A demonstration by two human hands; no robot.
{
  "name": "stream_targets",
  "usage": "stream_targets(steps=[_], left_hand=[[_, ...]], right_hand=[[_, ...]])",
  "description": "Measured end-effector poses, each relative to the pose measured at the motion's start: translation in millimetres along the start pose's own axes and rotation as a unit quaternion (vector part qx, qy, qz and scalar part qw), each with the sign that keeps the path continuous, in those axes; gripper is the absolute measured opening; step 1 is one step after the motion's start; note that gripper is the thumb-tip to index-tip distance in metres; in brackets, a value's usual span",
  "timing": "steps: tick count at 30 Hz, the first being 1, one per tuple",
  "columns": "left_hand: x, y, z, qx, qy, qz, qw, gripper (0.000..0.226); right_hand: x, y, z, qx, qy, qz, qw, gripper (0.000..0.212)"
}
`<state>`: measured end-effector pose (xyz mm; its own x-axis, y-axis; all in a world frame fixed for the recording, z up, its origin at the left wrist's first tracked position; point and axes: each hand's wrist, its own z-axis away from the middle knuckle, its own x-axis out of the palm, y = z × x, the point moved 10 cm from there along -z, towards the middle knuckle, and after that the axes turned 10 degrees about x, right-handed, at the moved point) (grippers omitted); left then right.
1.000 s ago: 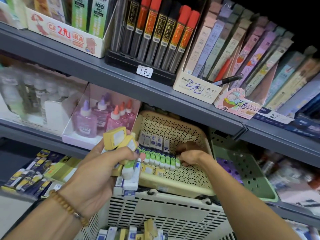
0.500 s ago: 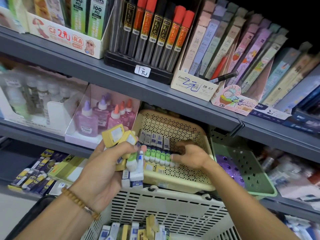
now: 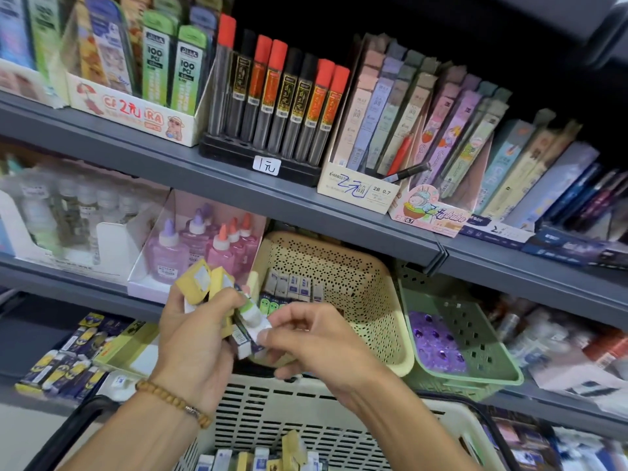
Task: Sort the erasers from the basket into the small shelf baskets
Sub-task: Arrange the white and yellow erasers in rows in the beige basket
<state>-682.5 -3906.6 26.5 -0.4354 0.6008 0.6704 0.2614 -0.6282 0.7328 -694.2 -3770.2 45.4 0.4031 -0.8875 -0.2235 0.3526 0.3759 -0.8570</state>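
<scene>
— Several erasers [image 3: 217, 294] are sitting bunched in the left hand [image 3: 193, 338]; what's the right hand [image 3: 316, 341] doing?
— Pinching one white-tipped eraser [image 3: 253, 329] from that bunch, both hands blocking the cream shelf basket [image 3: 356, 287] (glue bottles [image 3: 204, 246] standing beside it).

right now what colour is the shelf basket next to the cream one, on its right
Light green, a slotted basket holding purple items, seen in the head view, the only one.

stationery shop | price tag [image 3: 267, 165] | stocked shelf [image 3: 210, 178]
</scene>
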Motion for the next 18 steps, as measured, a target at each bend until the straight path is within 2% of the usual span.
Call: stream_targets(steps=[3,6,10,12,14,16,18], left_hand=[[-4,2,-4,-0.001,0.013,-0.012,1.000,0.039],[-6,-2,-9,-0.019,0.008,0.000,1.000,0.038],[-4,-8,-12,-0.042,-0.018,0.009,0.999,0.040],[-3,-11,-12,-0.052,-0.030,0.014,0.998,0.043],[0,-11,-12,-0.058,-0.042,0.020,0.997,0.054],[2,-10,-12,-0.059,-0.053,0.022,0.997,0.063],[4,-9,-12,-0.063,-0.066,0.031,0.995,0.062]], right_hand=[[-15,10,-10,0.019,0.028,-0.124,0.992,0.009],[-46,6,-22,-0.007,0.060,-0.219,0.974,0.011],[-119,9,-54,0.000,0.230,-0.102,0.968,0.009],[-148,14,-77,0.018,0.288,-0.052,0.956,0.006],[-166,16,-102,0.022,0.314,-0.003,0.949,0.008],[-176,17,-122,0.026,0.334,0.094,0.938,0.010],[-180,17,-134,0.033,0.337,0.156,0.928,0.010]])
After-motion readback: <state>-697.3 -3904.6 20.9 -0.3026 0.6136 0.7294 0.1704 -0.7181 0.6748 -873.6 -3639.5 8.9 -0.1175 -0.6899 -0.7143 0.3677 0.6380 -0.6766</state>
